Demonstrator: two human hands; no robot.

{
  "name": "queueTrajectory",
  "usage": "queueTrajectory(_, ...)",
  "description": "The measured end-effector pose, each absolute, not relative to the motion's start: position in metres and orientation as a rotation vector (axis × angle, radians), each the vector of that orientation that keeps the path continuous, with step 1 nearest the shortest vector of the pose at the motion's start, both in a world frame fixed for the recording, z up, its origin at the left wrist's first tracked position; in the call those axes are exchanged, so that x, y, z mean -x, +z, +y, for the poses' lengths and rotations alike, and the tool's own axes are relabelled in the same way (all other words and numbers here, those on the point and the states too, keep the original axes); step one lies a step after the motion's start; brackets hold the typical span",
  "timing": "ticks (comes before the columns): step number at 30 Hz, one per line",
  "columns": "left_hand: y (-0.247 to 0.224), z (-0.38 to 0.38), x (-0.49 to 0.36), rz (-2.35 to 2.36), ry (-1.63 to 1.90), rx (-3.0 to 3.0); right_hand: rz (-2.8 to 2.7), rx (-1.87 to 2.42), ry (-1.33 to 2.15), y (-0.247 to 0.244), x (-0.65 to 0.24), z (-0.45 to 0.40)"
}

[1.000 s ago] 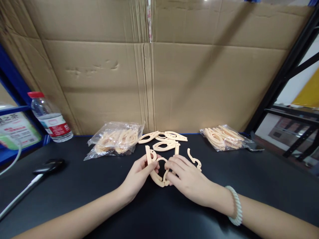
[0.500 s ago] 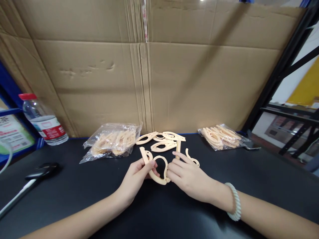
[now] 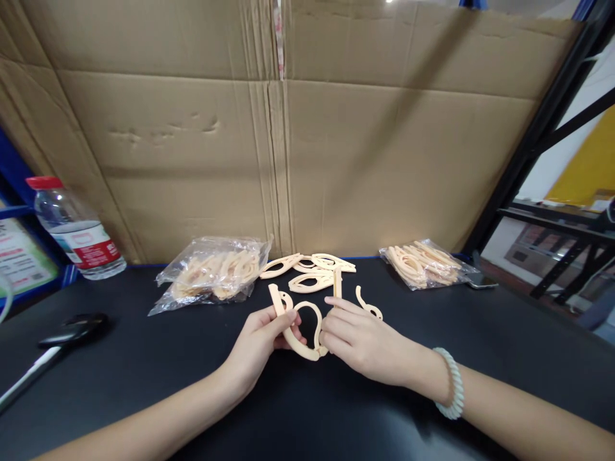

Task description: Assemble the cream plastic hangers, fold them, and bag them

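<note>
Between my hands is a beige plastic folding hanger [image 3: 302, 347], its curved arms joined at a hinge near the lower middle. My left hand [image 3: 262, 336] pinches the left arm between thumb and fingers. My right hand [image 3: 358, 339] is closed round the right arm, whose straight end sticks up past the index finger; the fingertips partly hide the hinge. Just beyond the right hand lies a loose S-shaped hook [image 3: 369, 307] with a ring end, partly covered by the hand. Several folded beige hangers [image 3: 313, 280] lie on the black table behind.
A clear bag of beige hangers [image 3: 214, 275] sits at left, another bag [image 3: 423, 264] at right. Further left are a red-capped bottle [image 3: 81, 234] and a black device [image 3: 74, 330] with a white cable. A cardboard wall [image 3: 192, 128] closes off the back of the black table [image 3: 192, 358].
Both hands keep their hold on the hanger. The right arm's upright end has tilted slightly left; otherwise the view has only shifted a little.
</note>
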State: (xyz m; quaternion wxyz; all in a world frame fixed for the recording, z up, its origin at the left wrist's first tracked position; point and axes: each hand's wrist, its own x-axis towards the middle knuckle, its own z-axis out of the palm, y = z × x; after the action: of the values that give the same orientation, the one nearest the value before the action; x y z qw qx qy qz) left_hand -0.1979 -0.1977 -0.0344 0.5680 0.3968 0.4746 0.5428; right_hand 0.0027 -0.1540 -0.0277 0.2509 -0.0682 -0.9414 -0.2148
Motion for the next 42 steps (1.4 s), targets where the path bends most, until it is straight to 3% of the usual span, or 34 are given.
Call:
queueTrajectory(8,-0.031,-0.194,0.205,1.111,1.337,-0.794,-2.519,0.143,-0.558,-0.024,-0.007,-0.150)
queueTrajectory(22,-0.032,-0.193,0.207,1.069,1.330,-0.875,-2.907,0.467,0.102,-0.009,-0.022,-0.140)
queueTrajectory(29,-0.033,-0.192,0.207,1.079,1.317,-0.899,-2.919,0.611,0.602,0.002,-0.036,-0.131)
queueTrajectory(42,-0.035,-0.194,0.207,1.107,1.232,-1.032,-2.960,0.728,0.520,0.013,-0.048,-0.130)
